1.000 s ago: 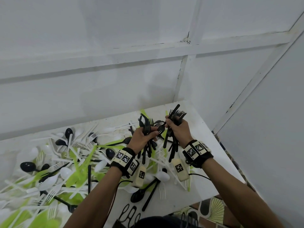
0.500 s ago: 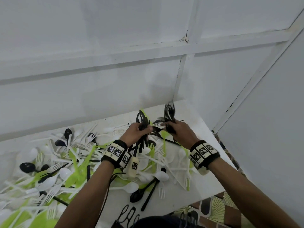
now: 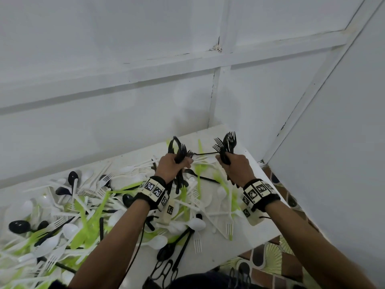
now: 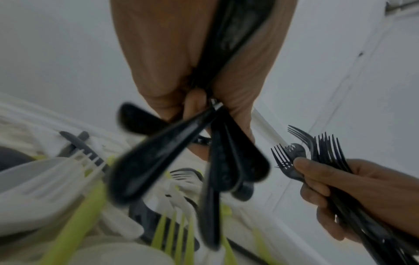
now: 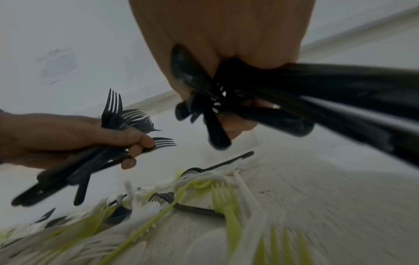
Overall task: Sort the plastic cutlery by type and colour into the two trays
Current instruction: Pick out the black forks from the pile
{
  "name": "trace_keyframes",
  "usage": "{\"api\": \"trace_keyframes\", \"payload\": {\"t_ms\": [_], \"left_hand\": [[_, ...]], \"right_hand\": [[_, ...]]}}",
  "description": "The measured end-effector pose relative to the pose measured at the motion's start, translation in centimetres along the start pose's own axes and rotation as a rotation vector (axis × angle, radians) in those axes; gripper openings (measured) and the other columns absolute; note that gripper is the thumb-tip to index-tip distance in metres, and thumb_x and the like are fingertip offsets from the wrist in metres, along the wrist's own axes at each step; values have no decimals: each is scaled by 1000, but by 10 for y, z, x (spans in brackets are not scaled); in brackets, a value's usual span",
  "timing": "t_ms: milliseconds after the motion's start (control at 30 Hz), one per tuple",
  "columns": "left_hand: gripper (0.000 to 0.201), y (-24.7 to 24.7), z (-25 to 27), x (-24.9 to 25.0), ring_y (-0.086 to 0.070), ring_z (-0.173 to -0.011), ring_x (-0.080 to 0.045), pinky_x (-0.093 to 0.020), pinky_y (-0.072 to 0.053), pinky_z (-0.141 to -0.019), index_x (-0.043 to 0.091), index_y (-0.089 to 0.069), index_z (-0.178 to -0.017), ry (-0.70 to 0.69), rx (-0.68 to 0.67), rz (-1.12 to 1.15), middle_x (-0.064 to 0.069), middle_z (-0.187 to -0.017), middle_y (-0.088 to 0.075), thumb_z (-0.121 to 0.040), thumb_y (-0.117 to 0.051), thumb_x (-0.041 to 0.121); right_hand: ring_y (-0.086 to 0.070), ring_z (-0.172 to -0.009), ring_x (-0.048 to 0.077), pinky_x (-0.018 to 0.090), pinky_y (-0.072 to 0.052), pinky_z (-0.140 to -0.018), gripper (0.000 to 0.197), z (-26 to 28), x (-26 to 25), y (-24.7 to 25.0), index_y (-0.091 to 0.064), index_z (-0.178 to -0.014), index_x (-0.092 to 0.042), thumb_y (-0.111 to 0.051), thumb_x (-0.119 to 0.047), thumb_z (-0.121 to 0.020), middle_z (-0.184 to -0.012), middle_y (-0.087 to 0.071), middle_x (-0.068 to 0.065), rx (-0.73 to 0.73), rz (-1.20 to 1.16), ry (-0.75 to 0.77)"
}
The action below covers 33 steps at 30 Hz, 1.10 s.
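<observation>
Each hand's grip clenches a bunch of black forks: left hand (image 3: 174,163), right hand (image 3: 234,165). Mixed cutlery pile (image 3: 83,215) covers the frame's lower left, unsorted; no trays visible.

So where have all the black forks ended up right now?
Many are gripped in two bunches above the table's far right corner, one in the left hand, one in the right hand; some remain in the pile.
</observation>
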State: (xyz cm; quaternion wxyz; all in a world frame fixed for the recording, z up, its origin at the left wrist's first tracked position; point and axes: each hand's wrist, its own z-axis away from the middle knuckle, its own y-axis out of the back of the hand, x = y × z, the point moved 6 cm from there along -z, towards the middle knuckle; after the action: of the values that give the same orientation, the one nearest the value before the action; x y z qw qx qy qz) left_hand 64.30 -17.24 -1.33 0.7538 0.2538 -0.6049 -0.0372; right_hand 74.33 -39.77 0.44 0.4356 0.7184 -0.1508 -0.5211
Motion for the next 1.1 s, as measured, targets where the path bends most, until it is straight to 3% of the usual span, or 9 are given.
{"api": "trace_keyframes", "payload": {"t_ms": [100, 200, 333, 400, 500, 733, 833, 967, 1100], "left_hand": [[18, -18, -9, -1, -72, -88, -12, -31, -55, -87, 23, -83, -94, 1, -76, -181, 6, -89, -79, -87, -78, 39], [34, -32, -17, -4, -68, -86, -27, -37, -54, -78, 14, -78, -94, 8, -104, -534, -5, -86, -72, -90, -71, 47], [17, -45, -20, 3, -67, -97, -35, -39, -53, -78, 13, -73, -99, -40, -95, -880, -11, -99, -72, -96, -64, 27], [15, -50, -21, 3, -66, -99, -35, -40, -52, -79, 11, -71, -100, -47, -121, -953, -12, -102, -71, -94, -62, 22], [12, -56, -22, 2, -66, -99, -35, -40, -52, -78, 10, -70, -98, -44, -169, -987, -13, -101, -70, -90, -65, 18], [26, -50, -20, 6, -64, -107, -31, -39, -52, -83, 19, -71, -114, -60, -224, -1023, -9, -111, -69, -88, -70, 20], [30, -37, -19, 16, -64, -108, -31, -40, -52, -85, 24, -72, -118, -97, -207, -1041, -8, -112, -69, -88, -70, 20], [25, -15, -12, 26, -64, -107, -32, -39, -49, -83, 23, -73, -113, -134, -159, -1077, -7, -110, -69, -90, -66, 15], [22, 13, 0, 24, -62, -106, -32, -34, -40, -73, 21, -73, -104, -96, -83, -1043, -7, -105, -68, -87, -65, 9]], "right_hand": [[-69, -65, 17, 37, -57, -69, 23, 9, 18, -1, -62, -76, -33, -64, -42, -97, -73, -72, -2, -50, -123, -85], [-70, -70, 19, 38, -58, -73, 16, 15, 30, -4, -72, -87, -28, -65, -39, -96, -78, -73, 2, -82, -138, -130], [-62, -53, 13, 35, -57, -61, 18, 23, 37, -6, -74, -99, -21, -65, -35, -97, -81, -72, 8, -150, -144, -102], [-64, -57, 16, 36, -57, -63, 21, 25, 41, -8, -74, -100, -18, -64, -37, -97, -80, -72, 9, -186, -123, -103], [-68, -72, 21, 41, -57, -75, 21, 27, 44, -11, -75, -99, -21, -65, -39, -95, -82, -72, 5, -219, -86, -79], [-70, -79, 20, 42, -57, -81, 21, 26, 42, -14, -75, -100, -22, -64, -38, -94, -89, -75, 4, -249, -126, -26], [-67, -73, 17, 36, -55, -73, 20, 23, 39, -18, -75, -99, -21, -65, -38, -95, -80, -72, 1, -246, -117, -19], [-55, -61, 3, 20, -38, -59, 12, 19, 27, -26, -74, -96, -23, -68, -34, -96, -66, -57, -16, -244, -92, 33], [-56, -46, 4, 21, -44, -50, 19, 12, 19, -32, -69, -95, -21, -64, -38, -99, -64, -61, -5, -233, -205, -2]]}}
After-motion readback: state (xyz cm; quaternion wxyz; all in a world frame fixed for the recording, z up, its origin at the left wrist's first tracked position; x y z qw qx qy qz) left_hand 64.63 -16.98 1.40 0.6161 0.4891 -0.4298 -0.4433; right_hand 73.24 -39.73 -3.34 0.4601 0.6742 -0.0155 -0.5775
